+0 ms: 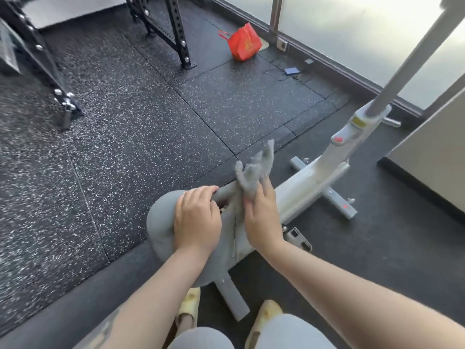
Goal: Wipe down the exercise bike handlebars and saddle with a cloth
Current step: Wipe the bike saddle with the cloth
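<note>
Two hands on a grey bike saddle, on a speckled black gym floor by frosted glass.

The rubber floor (pixel 151 117) carries a black perforated rack (pixel 176 28) and, near the glass wall (pixel 352 34), a red paper bag (pixel 243 42) whose contents are hidden. The white exercise bike (pixel 317 172) stands at the right. The left hand (pixel 197 220) lies on the saddle (pixel 161 227), fingers curled over its narrow front. The right hand (pixel 261 217) seems to pinch a grey cloth (pixel 254 172) against the saddle's nose, the loose end flung up and blurred.
</note>
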`<state>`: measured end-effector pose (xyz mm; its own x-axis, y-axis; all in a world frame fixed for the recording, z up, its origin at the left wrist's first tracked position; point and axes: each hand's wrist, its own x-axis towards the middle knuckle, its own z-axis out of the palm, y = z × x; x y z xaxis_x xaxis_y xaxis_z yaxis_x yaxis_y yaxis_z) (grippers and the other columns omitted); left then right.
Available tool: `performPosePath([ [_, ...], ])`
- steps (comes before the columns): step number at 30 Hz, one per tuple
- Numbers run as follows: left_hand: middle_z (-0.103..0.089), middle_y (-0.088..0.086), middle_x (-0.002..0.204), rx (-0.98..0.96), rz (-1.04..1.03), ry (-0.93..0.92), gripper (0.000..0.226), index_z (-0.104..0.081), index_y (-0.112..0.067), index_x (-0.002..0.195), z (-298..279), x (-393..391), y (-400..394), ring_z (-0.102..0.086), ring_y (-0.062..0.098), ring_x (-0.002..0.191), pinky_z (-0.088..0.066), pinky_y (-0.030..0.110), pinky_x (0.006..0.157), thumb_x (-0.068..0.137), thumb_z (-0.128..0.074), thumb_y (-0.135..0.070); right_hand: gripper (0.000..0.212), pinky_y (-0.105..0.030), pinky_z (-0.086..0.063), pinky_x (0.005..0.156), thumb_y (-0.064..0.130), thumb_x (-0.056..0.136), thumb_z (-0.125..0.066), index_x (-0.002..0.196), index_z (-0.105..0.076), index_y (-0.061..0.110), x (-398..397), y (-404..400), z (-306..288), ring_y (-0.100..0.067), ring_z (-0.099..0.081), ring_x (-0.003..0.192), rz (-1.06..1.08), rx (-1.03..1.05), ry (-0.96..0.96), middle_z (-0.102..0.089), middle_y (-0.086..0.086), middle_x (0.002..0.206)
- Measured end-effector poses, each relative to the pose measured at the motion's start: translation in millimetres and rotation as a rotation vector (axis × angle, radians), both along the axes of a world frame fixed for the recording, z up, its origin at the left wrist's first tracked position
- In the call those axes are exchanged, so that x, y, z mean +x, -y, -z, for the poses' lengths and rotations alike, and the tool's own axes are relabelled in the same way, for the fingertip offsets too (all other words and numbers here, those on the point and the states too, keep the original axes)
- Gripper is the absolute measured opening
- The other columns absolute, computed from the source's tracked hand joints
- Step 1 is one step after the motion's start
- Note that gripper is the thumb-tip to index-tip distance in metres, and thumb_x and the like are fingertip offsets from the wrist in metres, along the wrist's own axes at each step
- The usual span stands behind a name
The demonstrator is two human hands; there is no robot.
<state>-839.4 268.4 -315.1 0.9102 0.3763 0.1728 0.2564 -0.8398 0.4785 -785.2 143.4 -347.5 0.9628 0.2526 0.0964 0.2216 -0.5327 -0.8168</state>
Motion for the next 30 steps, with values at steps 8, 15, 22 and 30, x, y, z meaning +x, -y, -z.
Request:
performPosePath([
  [8,-0.066,-0.005,0.111,0.037,-0.018,0.023,0.036,-0.066,-0.018,0.111,1,1,2,-0.058,0.020,0.107,-0.040,0.039,0.100,0.084,-0.042,-0.014,0.022,-0.030,-0.039,0.084,0.033,0.099,-0.041,0.108,-0.060,0.029,65,18,-14,-0.018,-0.055,0.110,-0.163,-0.063,-0.296,-0.061,0.005,0.110],
  [15,-0.066,-0.005,0.110,0.037,-0.019,0.031,0.036,-0.065,-0.019,0.109,1,1,3,-0.057,0.018,0.107,-0.039,0.037,0.099,0.084,-0.040,-0.015,0.028,-0.035,-0.047,0.087,0.032,0.097,-0.040,0.100,-0.065,0.019,56,-6,-25,-0.025,-0.061,0.104,0.271,0.318,-0.685,-0.066,-0.004,0.104],
  [22,-0.065,-0.001,0.099,0.078,-0.015,0.038,0.030,-0.064,-0.016,0.100,1,3,2,-0.057,0.023,0.099,-0.043,0.040,0.092,0.082,-0.040,-0.015,0.060,-0.040,-0.041,0.081,0.054,0.083,-0.023,0.112,-0.062,0.018,42,-5,-23,-0.035,-0.050,0.100,-0.101,-0.368,0.003,-0.057,-0.013,0.109],
  [30,-0.066,-0.003,0.107,0.034,0.002,0.023,0.037,-0.064,-0.018,0.108,1,3,1,-0.057,0.021,0.105,-0.041,0.040,0.097,0.082,-0.037,-0.017,0.036,-0.038,-0.040,0.089,0.028,0.099,-0.032,0.126,-0.054,0.020,55,-31,-51,-0.031,-0.054,0.116,-0.189,-0.872,0.001,-0.058,-0.011,0.126],
])
